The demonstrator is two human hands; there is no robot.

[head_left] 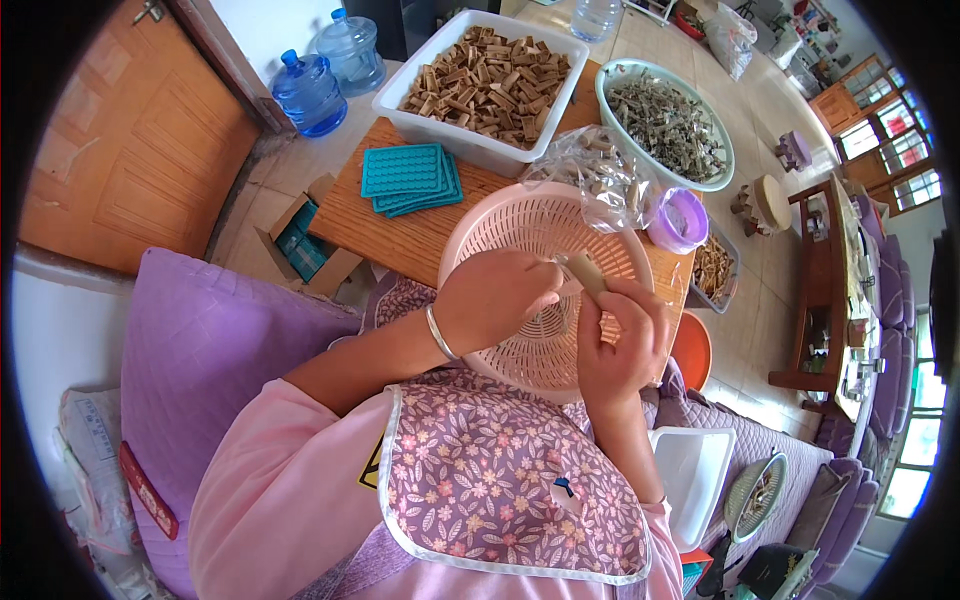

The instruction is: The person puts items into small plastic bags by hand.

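Note:
My right hand (625, 335) grips a small olive-tan block (586, 273) between thumb and fingers, its far end tipped up. Close beside it, my left hand (503, 300) is bent at the wrist with its fingers curled in a pinch. A thin whitish bit shows at the left fingertips, too small to name. Both hands are over a pink plastic colander (492, 212), whose slotted inside shows between them. Just past the colander lies a clear plastic bag (592, 172) with brown pieces in it, next to a purple bowl (680, 222).
On the wooden table (345, 208) stand a white tub (425, 128) heaped with brown blocks and a stack of teal sheets (402, 170). A pale green basin (725, 165) of greyish wrapped pieces is at the far right. Blue water jugs (310, 95) stand by the wall.

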